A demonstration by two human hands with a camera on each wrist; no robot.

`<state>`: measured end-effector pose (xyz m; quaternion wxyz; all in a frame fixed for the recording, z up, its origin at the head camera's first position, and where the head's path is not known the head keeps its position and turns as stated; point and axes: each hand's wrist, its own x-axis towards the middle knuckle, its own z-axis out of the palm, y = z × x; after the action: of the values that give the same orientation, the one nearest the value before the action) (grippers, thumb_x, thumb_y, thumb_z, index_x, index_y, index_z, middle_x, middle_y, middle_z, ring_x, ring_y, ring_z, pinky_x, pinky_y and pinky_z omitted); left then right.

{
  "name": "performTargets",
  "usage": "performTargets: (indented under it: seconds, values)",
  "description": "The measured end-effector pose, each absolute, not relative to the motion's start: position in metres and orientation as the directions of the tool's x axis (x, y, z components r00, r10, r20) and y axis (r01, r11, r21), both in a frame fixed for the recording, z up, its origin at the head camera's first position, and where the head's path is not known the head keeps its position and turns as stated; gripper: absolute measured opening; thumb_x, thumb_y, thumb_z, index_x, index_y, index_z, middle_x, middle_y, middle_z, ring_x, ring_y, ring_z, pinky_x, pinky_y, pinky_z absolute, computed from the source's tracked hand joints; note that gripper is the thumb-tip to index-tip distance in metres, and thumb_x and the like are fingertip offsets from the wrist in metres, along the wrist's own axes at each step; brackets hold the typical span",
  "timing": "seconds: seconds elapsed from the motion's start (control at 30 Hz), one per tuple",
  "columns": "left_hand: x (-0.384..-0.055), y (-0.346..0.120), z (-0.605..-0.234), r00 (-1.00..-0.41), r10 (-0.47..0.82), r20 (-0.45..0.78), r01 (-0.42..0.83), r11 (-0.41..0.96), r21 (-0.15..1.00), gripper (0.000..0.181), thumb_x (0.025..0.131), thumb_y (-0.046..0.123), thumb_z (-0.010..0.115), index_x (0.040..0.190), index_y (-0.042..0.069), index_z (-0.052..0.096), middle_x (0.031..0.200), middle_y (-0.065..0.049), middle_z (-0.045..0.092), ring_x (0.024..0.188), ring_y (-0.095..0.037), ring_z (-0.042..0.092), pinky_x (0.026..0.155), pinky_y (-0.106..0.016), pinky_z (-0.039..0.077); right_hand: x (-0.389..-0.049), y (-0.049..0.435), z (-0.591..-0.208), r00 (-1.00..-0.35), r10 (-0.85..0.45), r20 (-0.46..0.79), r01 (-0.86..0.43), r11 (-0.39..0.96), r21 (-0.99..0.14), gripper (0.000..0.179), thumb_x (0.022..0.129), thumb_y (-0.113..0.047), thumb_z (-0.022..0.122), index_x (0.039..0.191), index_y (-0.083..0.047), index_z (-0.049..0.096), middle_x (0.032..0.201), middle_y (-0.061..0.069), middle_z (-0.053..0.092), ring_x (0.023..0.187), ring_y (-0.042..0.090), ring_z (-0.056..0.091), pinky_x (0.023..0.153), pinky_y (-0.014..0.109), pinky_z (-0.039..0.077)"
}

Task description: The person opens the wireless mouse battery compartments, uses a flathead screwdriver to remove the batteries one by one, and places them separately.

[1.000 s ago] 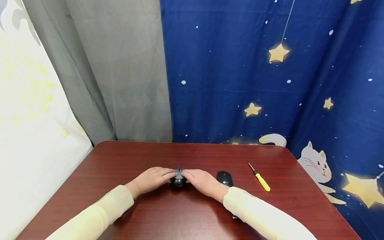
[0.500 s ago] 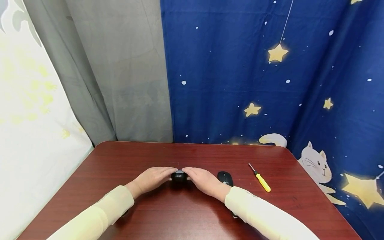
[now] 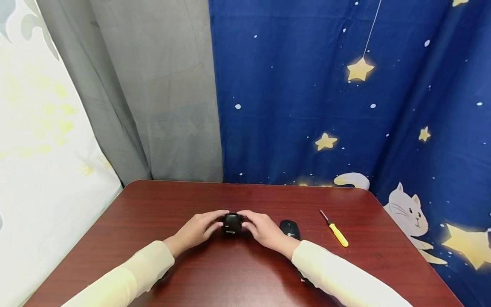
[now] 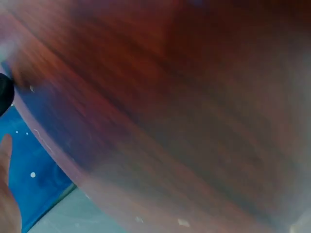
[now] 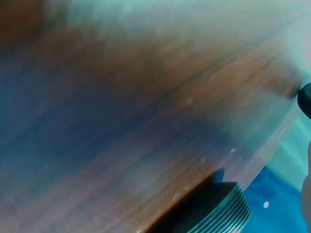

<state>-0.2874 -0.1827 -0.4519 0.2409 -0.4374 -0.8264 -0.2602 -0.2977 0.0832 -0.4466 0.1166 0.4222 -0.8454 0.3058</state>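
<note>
A black computer mouse [image 3: 232, 223] is held upright between both hands in the head view, a small pale marking low on the face toward me. My left hand [image 3: 199, 228] grips its left side, fingers at the upper edge and thumb lower down. On the opposite side my right hand [image 3: 264, 229] grips it in the same manner. The left wrist view catches just a dark end of the held mouse [image 4: 6, 94] and part of a finger [image 4: 8, 199]. At the right wrist view's edge, its dark end [image 5: 305, 100] shows too.
A second black mouse [image 3: 289, 228] lies beside the right forearm; its ribbed side [image 5: 221, 213] shows in the right wrist view. Farther right lies a screwdriver with a yellow handle [image 3: 339, 235]. The reddish-brown table [image 3: 230, 273] ends before grey and blue curtains [image 3: 291, 85].
The held mouse has turned from showing its grey top with the wheel to showing a black face with a marking. Both thumbs have come into sight at its sides.
</note>
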Motion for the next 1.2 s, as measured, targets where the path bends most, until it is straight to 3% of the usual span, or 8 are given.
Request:
performTargets:
  seconds: [0.17, 0.4, 0.6, 0.8, 0.97, 1.2]
  values:
    - [-0.288, -0.176, -0.451, -0.589, 0.509, 0.628, 0.796, 0.498, 0.343, 0.04, 0.091, 0.009, 0.067, 0.13, 0.013, 0.06, 0.122, 0.0, 0.065, 0.106, -0.013, 0.063, 0.086, -0.035, 0.054, -0.298, 0.081, -0.446, -0.681, -0.577, 0.45, -0.714, 0.389, -0.582, 0.033, 0.095, -0.009, 0.061, 0.128, -0.013, 0.059, 0.116, 0.0, 0.067, 0.103, 0.007, 0.062, 0.088, 0.028, 0.052]
    - [-0.283, -0.166, -0.451, -0.727, 0.389, 0.565, 0.685, 0.373, 0.625, 0.033, 0.093, 0.003, 0.063, 0.126, 0.01, 0.062, 0.103, -0.006, 0.069, 0.074, -0.018, 0.068, 0.064, -0.03, 0.058, -0.296, 0.078, -0.445, -0.748, -0.487, 0.451, -0.632, 0.318, -0.706, 0.029, 0.095, -0.005, 0.06, 0.124, -0.007, 0.062, 0.11, 0.005, 0.069, 0.1, 0.012, 0.065, 0.086, 0.028, 0.053]
    - [-0.276, -0.16, -0.449, -0.835, 0.33, 0.44, 0.527, 0.251, 0.812, 0.031, 0.095, 0.003, 0.06, 0.127, 0.005, 0.06, 0.107, -0.014, 0.066, 0.079, -0.018, 0.067, 0.064, -0.038, 0.059, -0.288, 0.075, -0.443, -0.813, -0.426, 0.397, -0.525, 0.24, -0.816, 0.027, 0.095, -0.002, 0.059, 0.122, 0.0, 0.062, 0.107, 0.012, 0.069, 0.093, 0.019, 0.067, 0.08, 0.033, 0.056]
    - [-0.271, -0.154, -0.446, -0.889, 0.296, 0.349, 0.401, 0.138, 0.905, 0.031, 0.098, 0.005, 0.056, 0.128, -0.002, 0.057, 0.108, -0.021, 0.063, 0.076, -0.026, 0.068, 0.065, -0.046, 0.058, -0.282, 0.072, -0.442, -0.857, -0.392, 0.336, -0.39, 0.067, -0.918, 0.03, 0.097, 0.003, 0.053, 0.125, 0.012, 0.055, 0.109, 0.026, 0.065, 0.094, 0.031, 0.067, 0.08, 0.047, 0.055]
    - [-0.27, -0.148, -0.448, -0.906, 0.287, 0.31, 0.346, 0.083, 0.934, 0.034, 0.099, 0.008, 0.055, 0.13, -0.006, 0.053, 0.111, -0.021, 0.062, 0.085, -0.025, 0.067, 0.067, -0.048, 0.057, -0.279, 0.072, -0.44, -0.888, -0.366, 0.278, -0.289, -0.026, -0.957, 0.03, 0.097, 0.004, 0.051, 0.125, 0.014, 0.053, 0.11, 0.028, 0.064, 0.094, 0.029, 0.067, 0.08, 0.046, 0.056]
    - [-0.267, -0.139, -0.45, -0.922, 0.28, 0.266, 0.288, 0.037, 0.957, 0.036, 0.1, 0.01, 0.054, 0.131, -0.008, 0.051, 0.111, -0.022, 0.061, 0.089, -0.028, 0.066, 0.068, -0.047, 0.058, -0.275, 0.077, -0.442, -0.909, -0.344, 0.236, -0.234, -0.048, -0.971, 0.03, 0.098, 0.002, 0.052, 0.126, 0.012, 0.054, 0.109, 0.025, 0.065, 0.092, 0.028, 0.068, 0.079, 0.045, 0.056]
